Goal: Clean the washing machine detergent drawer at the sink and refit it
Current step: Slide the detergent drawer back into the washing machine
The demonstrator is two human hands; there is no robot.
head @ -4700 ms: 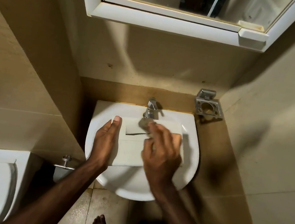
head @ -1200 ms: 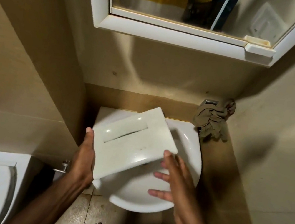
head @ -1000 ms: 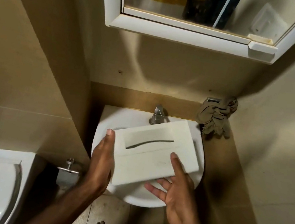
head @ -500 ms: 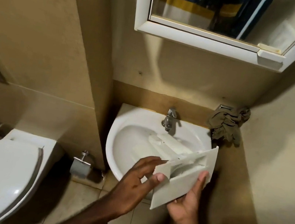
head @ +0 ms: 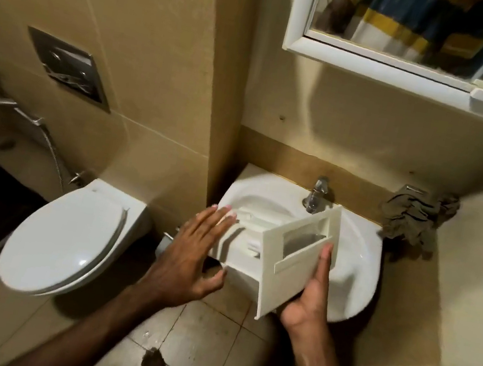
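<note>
The white detergent drawer (head: 295,255) is held tilted over the front left of the white sink (head: 357,266), its front panel with the recessed handle facing me. My right hand (head: 310,299) grips the panel's lower right edge from below, a finger lying up along its face. My left hand (head: 190,254) is spread with straight fingers against the drawer's left side, thumb under its lower edge. The compartments show between the two hands.
A chrome tap (head: 315,192) stands at the back of the sink. A grey cloth (head: 416,218) hangs on the holder to the right. A closed toilet (head: 65,233) sits on the left, with the mirror cabinet (head: 413,67) above the sink.
The drawer has turned from flat and face up to tilted with its compartments showing. My right hand now carries it by the front panel. My view has swung left, towards the toilet.
</note>
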